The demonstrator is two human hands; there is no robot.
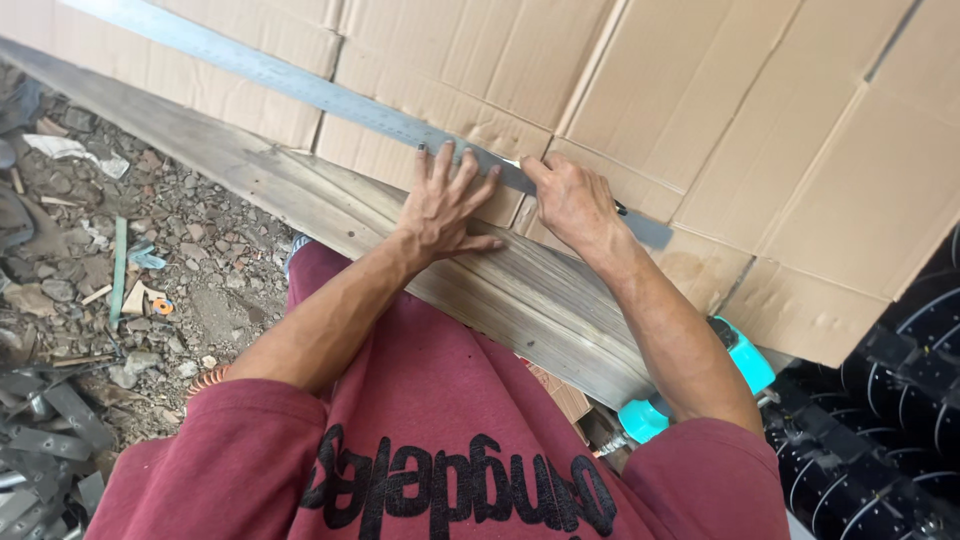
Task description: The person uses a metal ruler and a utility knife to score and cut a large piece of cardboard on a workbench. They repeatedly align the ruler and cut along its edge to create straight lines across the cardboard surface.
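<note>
Left hand (pixel 446 205): spread flat, fingertips pressing the steel ruler (pixel 330 95).
Right hand (pixel 575 200): pinching a dark marker against ruler edge.
Ruler: diagonal across cardboard (pixel 800 150).
Near edge: wooden plank (pixel 530 300).
Left: rubble floor (pixel 150 250).

The long ruler (pixel 330 95) was bare metal, dull grey with a faint sheen. Under it lay flattened cardboard (pixel 760 130), matt brown paper, creased at the folds. The plank (pixel 520 290) at the lower edge was weathered wood, rough-grained and grey-brown. At left the ground (pixel 190 250) was coarse rubble; a glossy turquoise plastic tool (pixel 745 365) showed lower right.
</note>
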